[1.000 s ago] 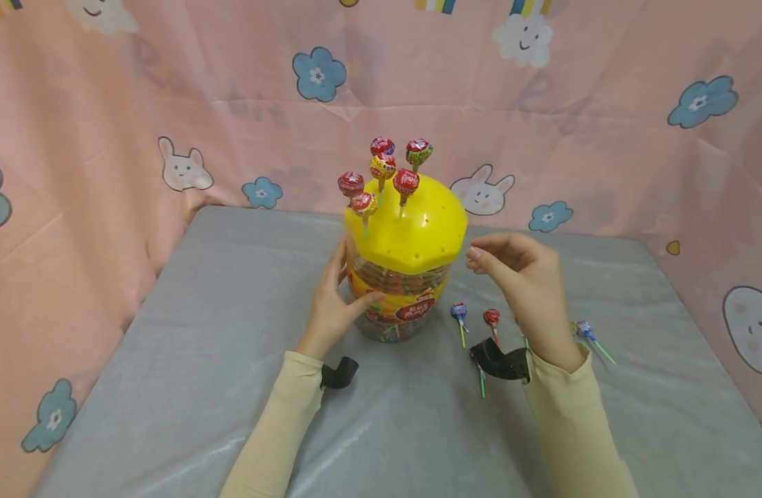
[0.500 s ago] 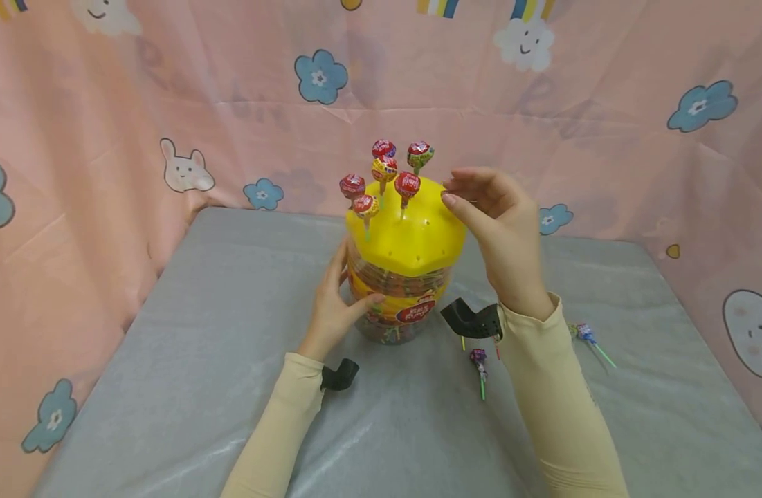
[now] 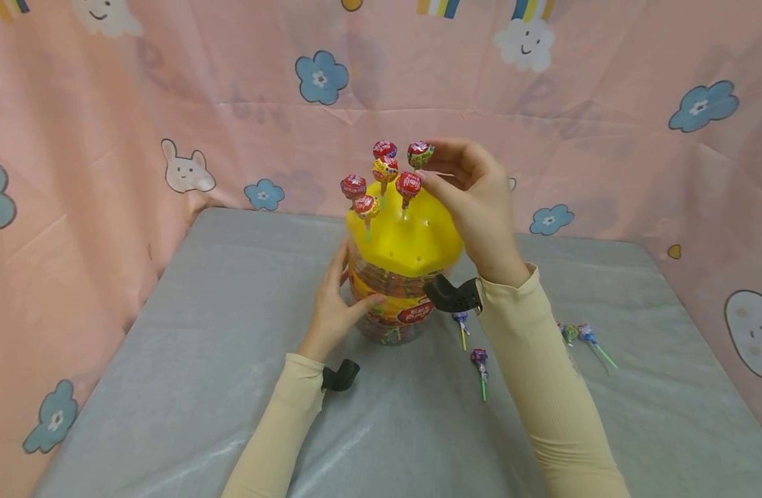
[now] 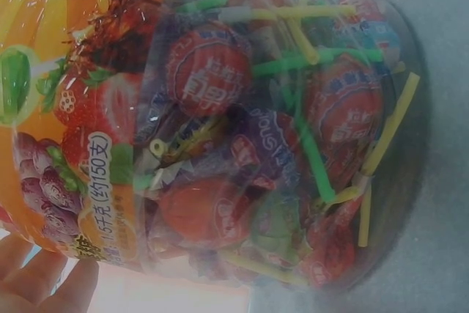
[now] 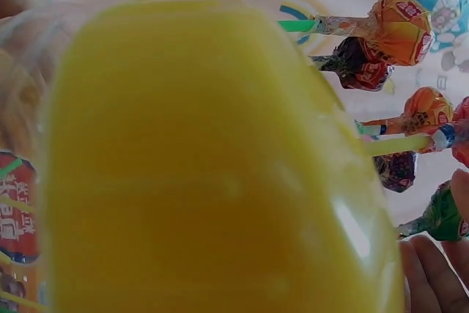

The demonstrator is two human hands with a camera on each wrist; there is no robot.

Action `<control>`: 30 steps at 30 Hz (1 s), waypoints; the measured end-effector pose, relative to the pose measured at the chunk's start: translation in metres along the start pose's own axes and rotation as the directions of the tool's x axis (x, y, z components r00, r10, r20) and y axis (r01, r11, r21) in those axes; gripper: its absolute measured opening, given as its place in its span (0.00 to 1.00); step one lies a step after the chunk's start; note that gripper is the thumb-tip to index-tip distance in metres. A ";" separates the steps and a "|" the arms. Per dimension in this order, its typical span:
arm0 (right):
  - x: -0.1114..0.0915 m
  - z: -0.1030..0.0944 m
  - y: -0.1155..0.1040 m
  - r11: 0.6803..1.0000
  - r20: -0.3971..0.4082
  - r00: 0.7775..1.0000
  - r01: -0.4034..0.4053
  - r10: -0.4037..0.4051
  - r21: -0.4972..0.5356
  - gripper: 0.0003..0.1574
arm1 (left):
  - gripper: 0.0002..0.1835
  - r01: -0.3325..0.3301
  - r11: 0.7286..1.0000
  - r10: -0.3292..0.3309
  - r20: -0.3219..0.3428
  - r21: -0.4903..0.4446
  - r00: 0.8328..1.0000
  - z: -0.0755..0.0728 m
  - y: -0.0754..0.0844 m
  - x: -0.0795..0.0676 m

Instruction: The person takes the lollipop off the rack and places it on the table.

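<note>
A clear plastic candy jar full of wrapped lollipops stands on the table under a domed yellow lid. Several lollipops stand upright in the lid's small holes, among them a red one, a yellow one and a green one. My left hand grips the jar's left side, thumb in front. Over the lid's far right is my right hand, thumb and fingers on either side of the green lollipop. Whether they pinch it is unclear. In the left wrist view my fingers lie by the label.
Loose lollipops lie on the grey tabletop to the jar's right: a blue one, a purple one and a small group partly behind the right sleeve. A pink patterned curtain hangs behind the table.
My right hand has moved up and left from beside the lid to the green lollipop. The left hand and the jar have stayed in place.
</note>
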State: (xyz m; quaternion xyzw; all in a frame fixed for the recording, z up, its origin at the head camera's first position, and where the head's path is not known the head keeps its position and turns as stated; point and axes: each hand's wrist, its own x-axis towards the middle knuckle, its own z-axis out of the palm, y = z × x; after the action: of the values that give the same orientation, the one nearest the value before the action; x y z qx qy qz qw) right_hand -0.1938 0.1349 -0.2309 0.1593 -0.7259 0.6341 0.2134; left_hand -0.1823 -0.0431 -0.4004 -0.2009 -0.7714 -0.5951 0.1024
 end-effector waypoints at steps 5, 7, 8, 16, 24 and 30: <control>0.004 0.003 0.000 0.999 -0.001 1.000 0.013 -0.013 -0.045 0.18 | 0.58 -0.003 1.000 0.003 -0.001 0.003 1.000 0.000 0.001 0.000; 0.006 0.004 0.001 0.999 -0.006 1.000 0.022 -0.022 -0.048 0.17 | 0.58 -0.003 1.000 0.003 0.000 0.003 1.000 0.000 0.001 -0.001; 0.006 0.003 0.000 0.999 -0.009 1.000 0.025 -0.026 -0.043 0.17 | 0.58 -0.003 1.000 0.003 0.000 0.002 1.000 -0.001 0.001 -0.001; 0.008 0.001 -0.005 0.998 -0.044 0.998 0.041 -0.038 0.056 0.16 | 0.57 -0.001 1.000 0.001 0.003 -0.001 1.000 -0.001 0.001 0.000; 0.002 -0.009 -0.009 0.988 -0.088 0.989 0.125 -0.116 0.093 0.16 | 0.57 -0.008 1.000 0.008 0.002 -0.008 1.000 0.000 0.001 0.000; -0.011 -0.027 -0.013 0.977 -0.091 0.991 0.114 -0.099 0.182 0.15 | 0.57 -0.004 1.000 0.004 0.001 -0.002 1.000 0.000 0.001 0.000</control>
State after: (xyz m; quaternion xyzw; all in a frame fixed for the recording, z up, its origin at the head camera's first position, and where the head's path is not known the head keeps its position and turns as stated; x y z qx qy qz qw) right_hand -0.1748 0.1588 -0.2232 0.1912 -0.6443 0.6931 0.2608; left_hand -0.1817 -0.0434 -0.3995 -0.2029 -0.7705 -0.5954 0.1032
